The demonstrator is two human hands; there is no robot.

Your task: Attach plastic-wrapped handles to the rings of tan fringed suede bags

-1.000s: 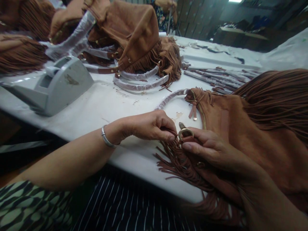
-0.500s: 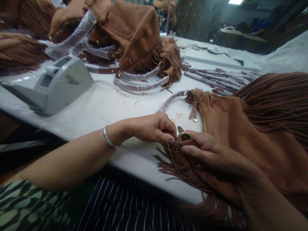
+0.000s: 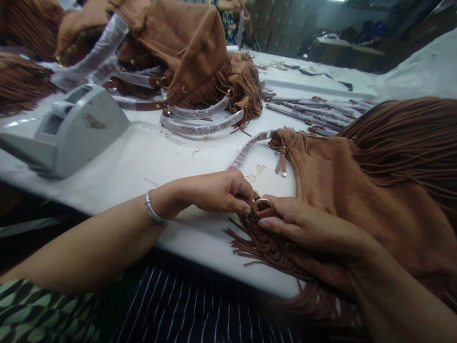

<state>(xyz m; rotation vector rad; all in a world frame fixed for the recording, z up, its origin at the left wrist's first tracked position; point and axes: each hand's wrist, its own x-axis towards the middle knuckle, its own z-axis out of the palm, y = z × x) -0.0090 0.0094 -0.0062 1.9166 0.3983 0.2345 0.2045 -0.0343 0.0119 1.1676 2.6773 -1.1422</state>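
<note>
A brown suede bag (image 3: 335,176) with long fringe lies on the table at the right, its zip edge facing me. My right hand (image 3: 296,219) is closed on the bag's leather ring tab (image 3: 264,214), thumb and finger at either side of its brass ring (image 3: 263,205). Against that ring, my left hand (image 3: 228,193) is pinched closed. A small brass piece (image 3: 256,195) shows at its fingertips; what lies inside the pinch is hidden. Below both hands hangs dark fringe (image 3: 250,245). A plastic-wrapped handle (image 3: 246,150) curves away behind them.
A grey tape dispenser (image 3: 89,128) stands at the left of the white table (image 3: 143,162). Behind it are piled more brown bags (image 3: 196,47) with wrapped handles. Several wrapped straps (image 3: 307,112) lie at the back. Another person's hands (image 3: 233,5) show at the far side.
The brass piece that stuck up through the ring now sits lower, beside my left fingertips. Both hands keep their hold, and the whole view has shifted slightly.
</note>
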